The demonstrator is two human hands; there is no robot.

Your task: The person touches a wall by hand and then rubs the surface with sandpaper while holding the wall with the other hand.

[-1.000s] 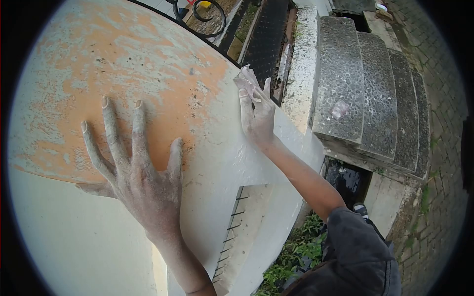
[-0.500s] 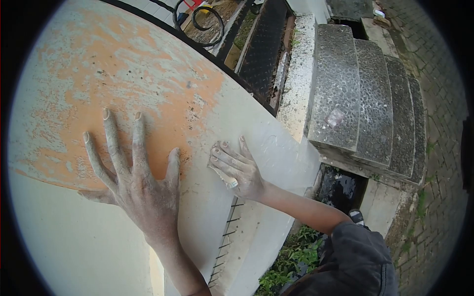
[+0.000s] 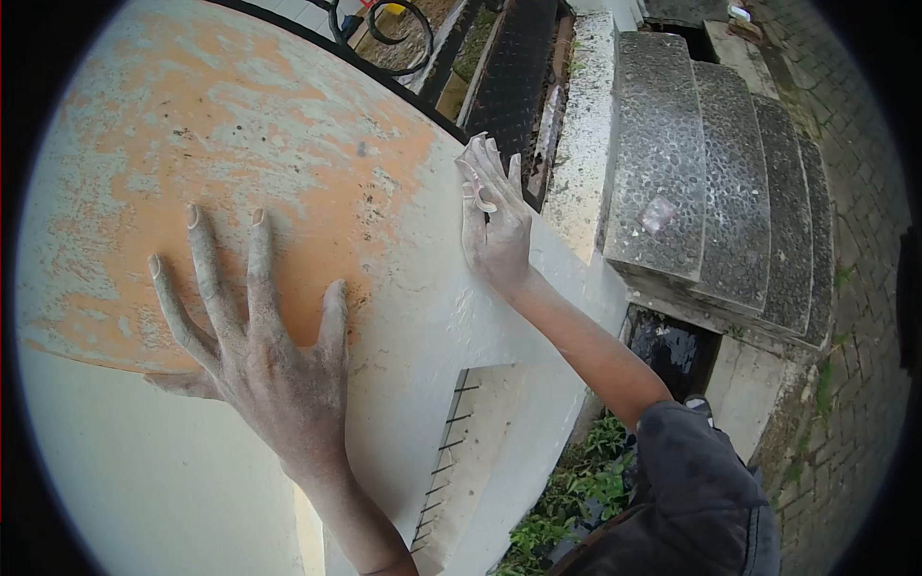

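Note:
My left hand [image 3: 274,370] lies spread on the wall [image 3: 125,451], its fingers over a patch of worn orange and pale green paint [image 3: 288,163]. It holds nothing. Grey-white dust covers both hands. Up at the wall's top edge, my right hand [image 3: 501,235] is closed on a small folded piece of sandpaper [image 3: 483,200], mostly hidden by the fingers; only its curled pale edge shows. Around that hand the wall surface is smooth and whitish. Below it is a recessed slot with a row of thin dark spikes [image 3: 447,446].
A black metal gate with curled bars [image 3: 408,67] stands behind the wall's top edge. To the right are speckled stone steps [image 3: 658,154], a drain with dark water [image 3: 672,355] and a paved road [image 3: 864,192]. Green plants [image 3: 576,480] grow at the wall's foot.
My right hand has moved up the wall with the sandpaper, from beside the orange patch to the top edge near the gate. My left hand stays in its place on the wall.

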